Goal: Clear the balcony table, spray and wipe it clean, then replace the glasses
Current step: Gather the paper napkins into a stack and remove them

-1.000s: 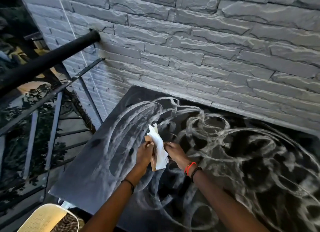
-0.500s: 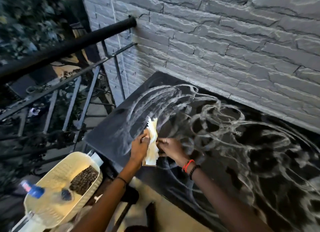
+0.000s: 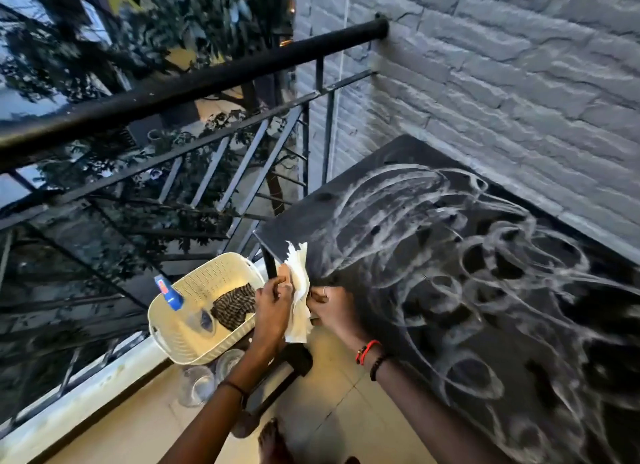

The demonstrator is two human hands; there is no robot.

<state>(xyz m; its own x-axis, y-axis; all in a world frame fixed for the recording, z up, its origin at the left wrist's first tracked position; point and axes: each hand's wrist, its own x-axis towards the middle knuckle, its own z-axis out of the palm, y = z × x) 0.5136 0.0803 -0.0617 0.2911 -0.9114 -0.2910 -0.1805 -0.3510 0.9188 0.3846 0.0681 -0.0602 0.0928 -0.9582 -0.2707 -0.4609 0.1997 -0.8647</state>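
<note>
1. The paper wad (image 3: 300, 290) is what matters here. It is white and crumpled, and it hangs at the near left corner of the tabletop (image 3: 301, 221), held off the surface with its long axis roughly upright.
2. My read of the grip: the left hand (image 3: 273, 307) has its fingers curled around the wad's left side, and the right hand (image 3: 334, 307) pinches its right edge with the fingertips. Both hands hold the same piece.
3. The coming move turns on direction. The smeared surface lies to the right of the hands and away from them, and the right hand is the nearer one to it. I judge that hand would carry the wad back onto the white streaks, which loop across most of the tabletop, so the wiping looks unfinished.
4. Left of the hands sits a cream basket (image 3: 194, 345) holding a checked cloth (image 3: 235, 306) and a spray bottle (image 3: 169, 293). Its blue top has a red and white mark that I cannot read.
5. Two clear glasses (image 3: 199, 384) stand on the floor just beside the basket, not yet replaced.
</note>
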